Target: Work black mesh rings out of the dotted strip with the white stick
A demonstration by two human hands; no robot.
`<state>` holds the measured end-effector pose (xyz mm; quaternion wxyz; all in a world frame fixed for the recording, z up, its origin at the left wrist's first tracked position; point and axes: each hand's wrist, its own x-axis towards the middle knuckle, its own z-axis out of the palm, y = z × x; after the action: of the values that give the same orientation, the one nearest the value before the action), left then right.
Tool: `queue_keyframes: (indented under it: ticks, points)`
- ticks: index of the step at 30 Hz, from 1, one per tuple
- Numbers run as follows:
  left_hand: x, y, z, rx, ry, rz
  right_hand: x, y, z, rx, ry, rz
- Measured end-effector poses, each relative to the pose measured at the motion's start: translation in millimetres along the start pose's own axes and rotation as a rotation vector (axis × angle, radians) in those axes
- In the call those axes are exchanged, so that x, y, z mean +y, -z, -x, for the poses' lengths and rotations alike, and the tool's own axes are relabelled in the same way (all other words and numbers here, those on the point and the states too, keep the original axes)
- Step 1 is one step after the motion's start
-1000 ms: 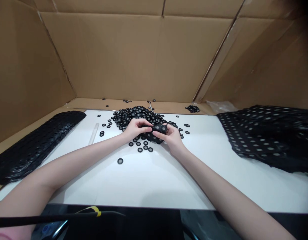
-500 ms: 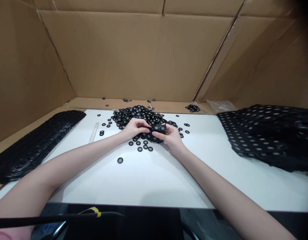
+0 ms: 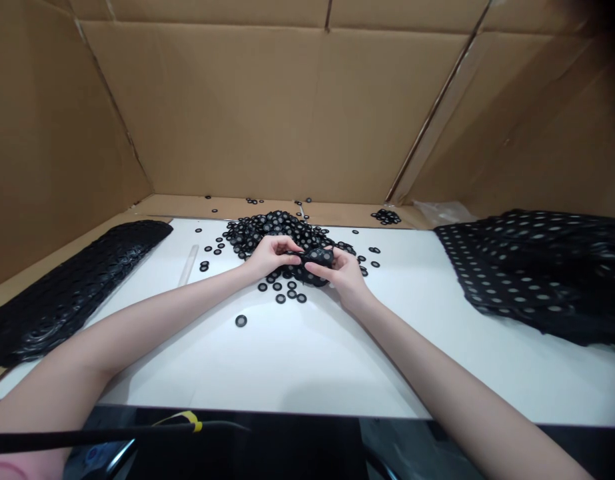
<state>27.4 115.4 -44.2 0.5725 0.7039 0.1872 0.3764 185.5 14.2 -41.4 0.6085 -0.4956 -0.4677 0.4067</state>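
In front of me, my right hand (image 3: 344, 272) grips a small folded piece of black dotted sheet (image 3: 320, 258) between thumb and fingers. At its left end my left hand (image 3: 273, 257) is closed, thumb and fingertips pinched together at the sheet's edge. Whether a loose ring is between those fingertips is too small to tell. Behind and beneath the hands lies a heap of small black rings (image 3: 280, 223) with pale centres, partly covered by the hands. Several loose rings lie in front of it, one ring (image 3: 241, 321) nearest me.
At the right lies a large crumpled black perforated sheet (image 3: 492, 293). A stack of glossy black sheets (image 3: 82, 287) rests on the left. A clear strip (image 3: 188, 265) lies on the white table (image 3: 267, 373). Cardboard walls (image 3: 237, 113) enclose the back and sides; a small ring pile (image 3: 387, 217) sits at the back.
Both hands stay almost in place on the piece of sheet, with only slight finger movement. The whole view shifts a little.
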Motion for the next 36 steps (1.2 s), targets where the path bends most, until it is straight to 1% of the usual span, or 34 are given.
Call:
queue_keyframes:
  ticks: [7, 12, 15, 19, 21, 23, 26, 28, 31, 33, 36]
  points:
    - [2, -2.4, 0, 0.032, -0.014, -0.016, -4, -2, 2, -0.002, -0.006, 0.001]
    - [9, -5.3, 0, 0.078, -0.051, -0.025, -6, -1, 4, -0.066, 0.038, -0.001]
    - [13, -6.8, 1, 0.081, -0.161, -0.120, -5, -1, 4, -0.076, 0.055, 0.086]
    - [16, -7.8, 4, 0.073, -0.368, -0.342, 0, -1, 3, 0.011, 0.140, 0.234]
    - [17, -8.0, 4, 0.058, -0.412, -0.431, 3, -1, 1, 0.059, 0.151, 0.224]
    - [17, -8.3, 5, 0.028, -0.438, -0.504, 4, 0, 1, 0.073, 0.125, 0.185]
    - [17, -9.9, 7, 0.035, -0.479, -0.583, 2, -1, 2, 0.011, 0.076, 0.142]
    - [18, -12.3, 9, 0.051, -0.493, -0.614, -1, -2, 3, -0.032, 0.092, 0.176]
    - [21, -17.2, 13, 0.061, -0.486, -0.611, -4, -3, 4, -0.041, 0.163, 0.254]
    - [23, -20.3, 15, 0.074, -0.458, -0.574, -5, -4, 5, -0.037, 0.182, 0.271]
    - [26, -24.0, 16, 0.100, -0.387, -0.500, -6, -5, 6, -0.062, 0.157, 0.266]
